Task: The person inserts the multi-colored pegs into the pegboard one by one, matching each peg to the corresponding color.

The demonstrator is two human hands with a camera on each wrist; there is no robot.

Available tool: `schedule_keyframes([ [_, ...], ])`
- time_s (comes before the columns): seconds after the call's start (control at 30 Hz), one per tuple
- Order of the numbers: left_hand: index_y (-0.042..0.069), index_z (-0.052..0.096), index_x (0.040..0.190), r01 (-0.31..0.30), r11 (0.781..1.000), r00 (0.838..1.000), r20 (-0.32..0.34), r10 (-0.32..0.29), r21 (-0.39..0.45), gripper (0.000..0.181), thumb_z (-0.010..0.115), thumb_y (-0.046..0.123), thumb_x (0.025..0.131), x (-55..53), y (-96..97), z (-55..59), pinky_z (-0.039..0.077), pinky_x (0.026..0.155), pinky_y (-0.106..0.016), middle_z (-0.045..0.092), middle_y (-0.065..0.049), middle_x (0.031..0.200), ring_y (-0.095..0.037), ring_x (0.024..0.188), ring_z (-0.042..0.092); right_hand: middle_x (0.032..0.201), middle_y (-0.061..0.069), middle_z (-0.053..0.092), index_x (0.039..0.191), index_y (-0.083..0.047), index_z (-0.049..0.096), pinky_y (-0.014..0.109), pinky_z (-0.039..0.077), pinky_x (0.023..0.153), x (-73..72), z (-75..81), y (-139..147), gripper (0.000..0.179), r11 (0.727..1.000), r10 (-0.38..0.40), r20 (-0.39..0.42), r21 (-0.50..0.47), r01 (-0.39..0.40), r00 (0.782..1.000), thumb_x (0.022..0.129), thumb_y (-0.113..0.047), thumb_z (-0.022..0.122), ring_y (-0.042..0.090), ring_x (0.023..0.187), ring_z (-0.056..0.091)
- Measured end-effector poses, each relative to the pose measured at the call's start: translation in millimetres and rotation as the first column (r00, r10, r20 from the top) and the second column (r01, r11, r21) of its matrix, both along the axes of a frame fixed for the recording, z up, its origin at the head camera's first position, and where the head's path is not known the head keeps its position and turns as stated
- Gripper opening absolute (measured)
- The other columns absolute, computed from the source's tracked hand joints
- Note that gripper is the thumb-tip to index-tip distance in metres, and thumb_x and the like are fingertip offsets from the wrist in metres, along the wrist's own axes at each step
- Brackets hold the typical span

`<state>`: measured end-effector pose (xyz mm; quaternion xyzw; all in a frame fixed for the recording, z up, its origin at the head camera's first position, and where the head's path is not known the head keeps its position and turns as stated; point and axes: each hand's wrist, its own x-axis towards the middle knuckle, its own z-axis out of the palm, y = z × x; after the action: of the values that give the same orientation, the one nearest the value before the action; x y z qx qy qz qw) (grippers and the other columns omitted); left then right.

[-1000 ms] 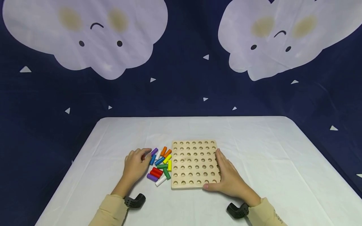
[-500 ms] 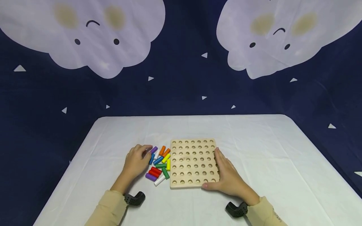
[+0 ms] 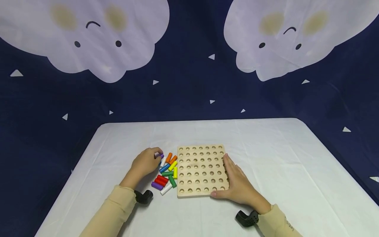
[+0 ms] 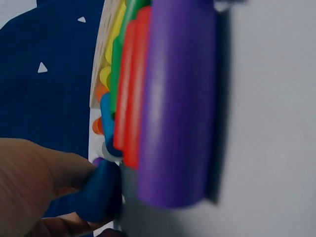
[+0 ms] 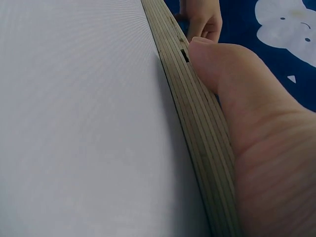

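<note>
A square wooden pegboard [image 3: 192,170] with rows of round holes lies on the table. Along its right side my right hand [image 3: 241,186] rests with straight fingers, the thumb [image 5: 217,64] against the near edge. To the left of the board is a loose pile of coloured pegs. At the pile's far left corner my left hand [image 3: 145,163] pinches a purple peg [image 3: 160,155] between thumb and forefinger. A blue peg [image 4: 98,190] lies right by those fingertips in the left wrist view, partly covering them. Closer to that camera lies another purple peg [image 4: 177,108].
Red pegs [image 3: 161,179], green pegs [image 3: 167,173], yellow pegs [image 3: 175,172], orange pegs [image 3: 169,158] and white pegs [image 3: 166,189] lie close together against the board's left side. A white cloth [image 3: 266,148] covers the table. Behind it hangs a dark blue curtain [image 3: 189,82] with clouds.
My left hand has moved a little up and right, its fingers closing over the far purple peg and covering most of a blue one. The right hand stays at the board; the head view shifts slightly.
</note>
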<state>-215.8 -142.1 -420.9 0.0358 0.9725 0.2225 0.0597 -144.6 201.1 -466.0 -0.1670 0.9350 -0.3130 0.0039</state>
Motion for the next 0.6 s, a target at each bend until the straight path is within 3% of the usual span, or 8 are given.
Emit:
schedule_keyframes([
  [0.2, 0.005, 0.062, 0.101, -0.022, 1.0, 0.999, -0.03, 0.022, -0.011, 0.013, 0.061, 0.016, 0.093, -1.0, 6.5, 3.1, 0.047, 0.068, -0.038, 0.061, -0.008, 0.086, -0.023, 0.076, 0.054, 0.167, 0.016, 0.004, 0.159, -0.006, 0.002, 0.06, 0.01, 0.12, 0.9, 1.1, 0, 0.143, 1.0, 0.003, -0.005, 0.002, -0.003, 1.0, 0.06, -0.077, 0.077, 0.034, 0.154, 0.012],
  [0.4, -0.003, 0.06, 0.102, -0.037, 0.999, 0.999, -0.033, 0.038, 0.032, 0.017, 0.061, 0.011, 0.092, 2.1, 14.1, 8.1, 0.052, 0.081, -0.043, 0.062, -0.014, 0.091, -0.025, 0.081, 0.056, 0.167, 0.016, 0.004, 0.159, -0.005, 0.003, 0.06, 0.01, 0.12, 1.5, 1.4, 1, 0.143, 1.0, 0.003, -0.014, 0.002, -0.003, 1.0, 0.06, -0.077, 0.077, 0.034, 0.154, 0.012],
  [0.6, -0.003, 0.063, 0.1, -0.067, 0.997, 0.998, -0.016, 0.068, 0.041, 0.017, 0.062, 0.011, 0.09, 2.7, 16.0, 8.4, 0.052, 0.081, -0.042, 0.061, -0.014, 0.09, -0.026, 0.081, 0.054, 0.167, 0.015, 0.005, 0.159, -0.005, 0.005, 0.061, 0.01, 0.12, 3.6, 2.4, 0, 0.141, 1.0, 0.003, -0.016, -0.01, -0.003, 1.0, 0.06, -0.077, 0.077, 0.034, 0.154, 0.013],
])
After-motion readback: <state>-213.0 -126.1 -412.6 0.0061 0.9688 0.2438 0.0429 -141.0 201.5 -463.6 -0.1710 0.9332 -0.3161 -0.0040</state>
